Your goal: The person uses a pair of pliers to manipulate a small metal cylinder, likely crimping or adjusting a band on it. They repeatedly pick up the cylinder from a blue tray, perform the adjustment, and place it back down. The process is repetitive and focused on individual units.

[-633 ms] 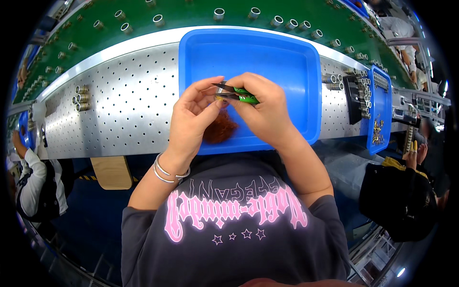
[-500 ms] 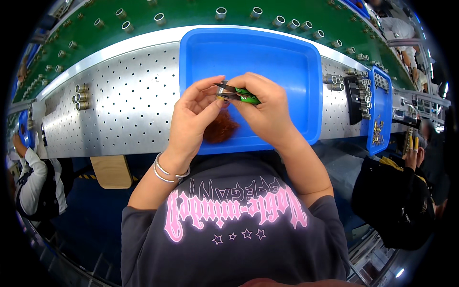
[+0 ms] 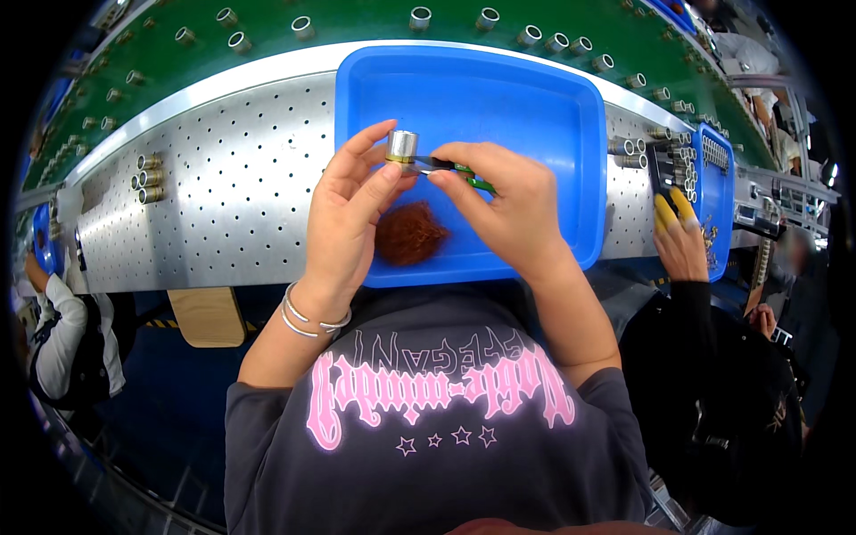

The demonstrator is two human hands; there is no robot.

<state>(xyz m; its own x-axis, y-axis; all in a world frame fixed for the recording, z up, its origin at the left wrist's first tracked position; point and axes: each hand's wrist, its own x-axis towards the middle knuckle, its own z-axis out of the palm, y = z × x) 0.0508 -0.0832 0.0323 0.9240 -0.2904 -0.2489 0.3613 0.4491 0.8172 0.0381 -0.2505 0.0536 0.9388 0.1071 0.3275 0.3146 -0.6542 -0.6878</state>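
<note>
My left hand (image 3: 352, 196) pinches a short silver metal sleeve (image 3: 403, 143) with a yellowish band round its lower end. In my right hand (image 3: 506, 198) are green-handled snips (image 3: 464, 169) with narrow dark blades. Their tips reach the sleeve's lower end; whether they touch it is hard to tell. Both hands are above a blue plastic tub (image 3: 588, 178). Below the left hand, on the tub's floor, lies a reddish-brown tangle of fine strands (image 3: 410, 234).
The tub sits on a perforated metal worktop (image 3: 241, 178). Beyond it runs a green conveyor belt (image 3: 357, 22) carrying several standing sleeves. More sleeves (image 3: 150, 178) are grouped at left. At right, a co-worker's hand with yellow finger covers (image 3: 678, 227) is beside a blue tray (image 3: 718, 201).
The sleeve has turned upright and come into clearer view, slightly up and left. My right hand has shifted right. A co-worker's hand has reached onto the worktop at right.
</note>
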